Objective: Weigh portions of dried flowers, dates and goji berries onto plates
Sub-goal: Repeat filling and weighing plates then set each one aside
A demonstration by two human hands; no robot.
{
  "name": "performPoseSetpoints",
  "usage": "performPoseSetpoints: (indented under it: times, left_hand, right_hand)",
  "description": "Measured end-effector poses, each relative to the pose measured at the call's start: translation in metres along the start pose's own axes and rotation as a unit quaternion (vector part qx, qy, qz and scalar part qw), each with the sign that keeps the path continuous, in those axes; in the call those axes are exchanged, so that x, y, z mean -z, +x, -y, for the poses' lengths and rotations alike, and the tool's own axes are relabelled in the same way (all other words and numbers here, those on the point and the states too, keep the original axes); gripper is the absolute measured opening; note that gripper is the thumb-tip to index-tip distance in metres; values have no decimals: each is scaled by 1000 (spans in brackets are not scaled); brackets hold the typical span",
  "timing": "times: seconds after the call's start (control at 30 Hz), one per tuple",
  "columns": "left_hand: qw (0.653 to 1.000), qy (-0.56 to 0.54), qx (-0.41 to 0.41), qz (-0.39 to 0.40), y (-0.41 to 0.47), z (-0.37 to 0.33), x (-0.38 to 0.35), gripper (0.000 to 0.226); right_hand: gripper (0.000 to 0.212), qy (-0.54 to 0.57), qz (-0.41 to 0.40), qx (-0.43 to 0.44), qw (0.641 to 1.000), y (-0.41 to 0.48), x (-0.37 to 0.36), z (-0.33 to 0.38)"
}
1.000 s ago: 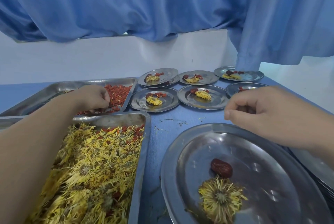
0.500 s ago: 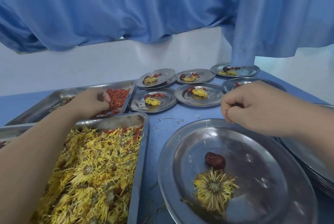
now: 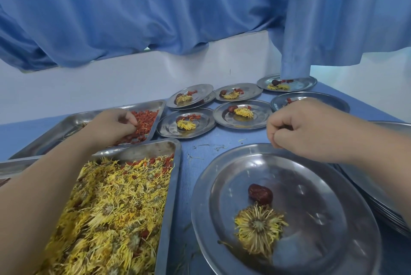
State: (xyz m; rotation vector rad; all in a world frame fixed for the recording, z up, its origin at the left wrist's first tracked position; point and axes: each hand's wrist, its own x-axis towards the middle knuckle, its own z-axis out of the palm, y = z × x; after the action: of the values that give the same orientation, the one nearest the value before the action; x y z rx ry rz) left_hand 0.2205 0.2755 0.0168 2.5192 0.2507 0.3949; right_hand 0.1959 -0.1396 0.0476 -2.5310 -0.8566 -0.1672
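On the near plate: one dried flower (image 3: 259, 225) lies flat, its thin yellow petals rayed round a pale greyish centre. A date (image 3: 260, 193), dark red, wrinkled and glossy, sits just beyond it and touches its petals.
Near plate (image 3: 333, 188): round, scuffed steel, at the front of the blue desk (image 3: 200, 152).
Goji berries (image 3: 144, 121): small and red-orange, heaped at the right end of a steel berry tray (image 3: 153, 105) at the back left.
Left hand (image 3: 111, 124): down in the berry tray, knuckles up, its grip bunched with the fingertips pinching into the goji berries.
Right hand (image 3: 307, 130): above the far rim of the near plate, grip curled tight with the thumb against the forefinger. Whether it pinches anything I cannot tell.
Flower tray (image 3: 171, 197): steel, front left, just beside the near plate, full of loose flowers (image 3: 106, 208), yellow and tangled, with a few red berries at the far end.
Small plates (image 3: 262, 117): six in two rows behind. Those in clear view each bear a yellow flower, a dark date and a few red berries; the right hand partly hides one.
Plate stack (image 3: 378, 197): at the right edge, below the right forearm.
Desk surface: petal scraps lie between the trays and the plates.
Curtain (image 3: 178, 8): blue, hanging over a white wall (image 3: 111, 83).
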Motion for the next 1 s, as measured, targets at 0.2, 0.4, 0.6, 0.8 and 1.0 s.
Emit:
performPoseSetpoints:
  times: [0.2, 0.4, 0.6, 0.8, 1.0]
  left_hand:
    - [998, -65, -3, 10, -13, -27, 1, 9]
    - [989, -107, -54, 81, -49, -90, -12, 10]
    - [962, -110, -141, 207, -106, -161, -48, 14]
    - [965, -41, -147, 213, -130, -185, -58, 21]
    - [974, -71, -91, 193, -147, -181, -49, 24]
  right_hand:
    - [18, 6, -1, -8, 1000, -1, 2, -2]
    - [23, 28, -18, -15, 999, -3, 9, 0]
    - [24, 36, -22, -16, 999, -3, 16, 1]
    - [20, 43, -55, -10, 998, -7, 24, 5]
    - [22, 54, -48, -18, 997, -12, 32, 12]
